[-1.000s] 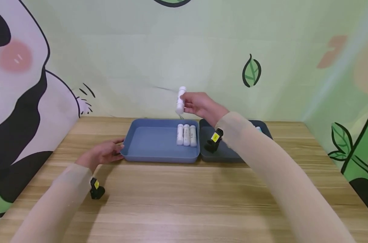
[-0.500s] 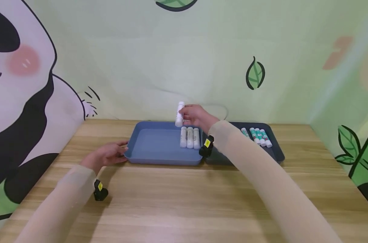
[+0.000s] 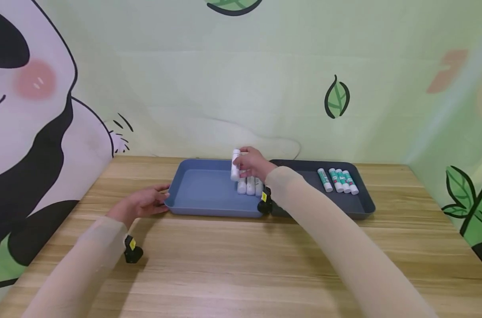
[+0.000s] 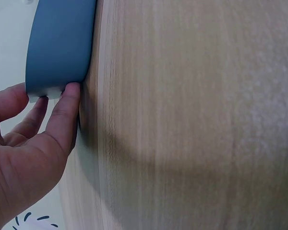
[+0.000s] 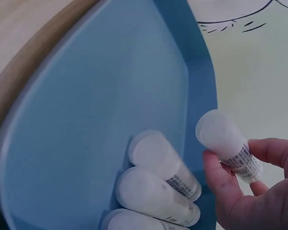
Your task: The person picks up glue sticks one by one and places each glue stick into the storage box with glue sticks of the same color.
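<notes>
My right hand (image 3: 253,162) pinches a white glue stick (image 3: 235,165) between thumb and fingers, near upright over the right part of the blue tray (image 3: 203,187). In the right wrist view the held stick's white end and barcode label show above the tray's far wall. Beside it, 3 white glue sticks (image 5: 156,194) lie side by side in the tray, partly hidden by the right hand in the head view. My left hand (image 3: 145,202) rests at the tray's left end, thumb at the rim and fingertips (image 4: 73,88) touching the outer wall.
A dark grey tray (image 3: 300,166) stands against the blue tray's right side. Several glue sticks with green labels (image 3: 339,180) lie in its right part. The wood table (image 3: 241,265) runs back to a printed wall (image 3: 185,88) with a thin cable along it.
My right hand has lowered the white glue stick from high in front of the wall to close over the blue tray. The left hand stays at the tray's end. The view has shifted slightly.
</notes>
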Demonstrator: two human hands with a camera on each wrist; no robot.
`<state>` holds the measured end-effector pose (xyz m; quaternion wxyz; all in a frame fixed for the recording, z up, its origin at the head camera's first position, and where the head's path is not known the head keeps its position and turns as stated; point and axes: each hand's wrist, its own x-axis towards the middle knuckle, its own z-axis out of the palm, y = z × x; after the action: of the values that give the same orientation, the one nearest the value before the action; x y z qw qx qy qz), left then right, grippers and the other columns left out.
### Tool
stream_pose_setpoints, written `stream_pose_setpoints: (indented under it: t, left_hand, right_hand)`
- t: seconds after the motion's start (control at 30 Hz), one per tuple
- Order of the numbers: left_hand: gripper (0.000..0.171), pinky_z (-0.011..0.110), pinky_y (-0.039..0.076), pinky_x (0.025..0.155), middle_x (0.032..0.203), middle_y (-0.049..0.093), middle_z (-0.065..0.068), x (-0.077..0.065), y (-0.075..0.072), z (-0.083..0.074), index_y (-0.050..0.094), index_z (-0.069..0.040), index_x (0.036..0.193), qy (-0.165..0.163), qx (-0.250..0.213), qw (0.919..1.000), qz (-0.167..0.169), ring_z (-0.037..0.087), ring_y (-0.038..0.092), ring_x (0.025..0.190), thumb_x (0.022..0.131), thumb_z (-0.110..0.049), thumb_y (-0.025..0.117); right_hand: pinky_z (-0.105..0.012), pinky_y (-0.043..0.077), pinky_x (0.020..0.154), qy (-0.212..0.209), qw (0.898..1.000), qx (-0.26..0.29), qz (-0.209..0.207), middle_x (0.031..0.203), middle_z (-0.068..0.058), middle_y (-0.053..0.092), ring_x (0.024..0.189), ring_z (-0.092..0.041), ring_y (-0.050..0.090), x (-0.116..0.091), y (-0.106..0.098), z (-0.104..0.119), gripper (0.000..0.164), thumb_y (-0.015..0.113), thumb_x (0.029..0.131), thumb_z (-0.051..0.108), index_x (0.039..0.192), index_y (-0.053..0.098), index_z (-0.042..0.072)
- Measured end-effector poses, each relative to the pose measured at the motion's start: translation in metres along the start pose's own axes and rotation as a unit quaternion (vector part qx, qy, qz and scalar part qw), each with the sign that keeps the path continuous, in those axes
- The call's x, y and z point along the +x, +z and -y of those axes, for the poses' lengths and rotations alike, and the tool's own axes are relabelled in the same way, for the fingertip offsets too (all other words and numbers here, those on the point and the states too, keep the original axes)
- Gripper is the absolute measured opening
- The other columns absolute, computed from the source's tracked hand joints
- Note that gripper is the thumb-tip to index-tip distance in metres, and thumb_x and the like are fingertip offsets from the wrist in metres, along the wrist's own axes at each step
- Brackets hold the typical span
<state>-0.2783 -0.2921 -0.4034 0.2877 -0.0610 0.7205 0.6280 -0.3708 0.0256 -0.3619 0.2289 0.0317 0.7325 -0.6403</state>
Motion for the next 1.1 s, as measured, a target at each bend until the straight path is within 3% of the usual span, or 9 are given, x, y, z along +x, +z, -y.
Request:
stream_pose_setpoints:
  t: [0.17, 0.3, 0.53, 0.63, 0.93, 1.1]
  left_hand:
    - [0.070, 0.018, 0.053, 0.087, 0.121, 0.044, 0.002, -0.001, -0.001, 0.000, -0.006, -0.004, 0.164, -0.003, -0.001, 1.0000, -0.003, 0.003, 0.050, 0.104, 0.109, -0.008, 0.038]
    - [0.071, 0.018, 0.053, 0.087, 0.122, 0.044, 0.002, -0.002, -0.001, 0.000, -0.005, -0.005, 0.164, -0.006, -0.004, 1.0000, -0.006, 0.004, 0.049, 0.106, 0.109, -0.009, 0.039]
    - [0.070, 0.018, 0.054, 0.087, 0.124, 0.042, 0.004, -0.001, 0.000, -0.001, -0.005, -0.005, 0.164, -0.007, -0.001, 0.9999, -0.009, 0.005, 0.049, 0.106, 0.109, -0.009, 0.039]
    - [0.070, 0.018, 0.053, 0.087, 0.126, 0.041, 0.005, -0.003, 0.001, -0.002, -0.005, -0.005, 0.164, -0.009, 0.000, 0.9999, -0.010, 0.006, 0.048, 0.107, 0.109, -0.009, 0.039]
    - [0.070, 0.019, 0.053, 0.088, 0.124, 0.042, 0.004, -0.003, 0.002, -0.006, -0.006, -0.005, 0.164, -0.011, 0.008, 0.9999, -0.008, 0.006, 0.048, 0.108, 0.109, -0.010, 0.038]
    - [0.071, 0.019, 0.053, 0.087, 0.119, 0.044, 0.001, -0.002, 0.003, -0.003, -0.005, -0.004, 0.164, -0.007, 0.002, 0.9999, -0.009, 0.004, 0.050, 0.103, 0.109, -0.009, 0.040]
  right_hand:
    - [-0.042, 0.059, 0.095, 0.006, 0.999, -0.043, 0.002, 0.147, -0.021, 0.052, 0.099, -0.024, 0.058, 0.004, 0.000, -0.005, 0.062, 0.062, 0.097, 0.004, 0.154, 0.036, 0.008]
    - [-0.036, 0.057, 0.082, 0.015, 0.998, -0.066, -0.009, 0.145, -0.021, 0.053, 0.090, -0.021, 0.055, 0.004, 0.000, -0.007, 0.061, 0.063, 0.097, 0.003, 0.154, 0.039, 0.009]
    - [-0.046, 0.057, 0.103, 0.002, 0.997, -0.081, -0.011, 0.144, -0.024, 0.052, 0.095, -0.023, 0.055, 0.000, 0.005, -0.008, 0.055, 0.062, 0.097, 0.003, 0.148, 0.041, 0.001]
    - [-0.049, 0.055, 0.106, 0.004, 0.997, -0.081, -0.012, 0.146, -0.024, 0.050, 0.100, -0.025, 0.055, 0.000, 0.007, -0.008, 0.052, 0.063, 0.096, 0.001, 0.144, 0.042, -0.001]
    - [-0.046, 0.056, 0.103, -0.006, 0.993, -0.109, -0.040, 0.145, -0.022, 0.051, 0.109, -0.027, 0.056, 0.002, 0.010, -0.010, 0.050, 0.063, 0.096, 0.004, 0.142, 0.044, -0.001]
    - [-0.039, 0.060, 0.091, -0.028, 0.983, -0.171, -0.056, 0.146, -0.020, 0.049, 0.116, -0.027, 0.055, 0.003, 0.014, -0.018, 0.051, 0.063, 0.096, 0.006, 0.142, 0.043, -0.001]
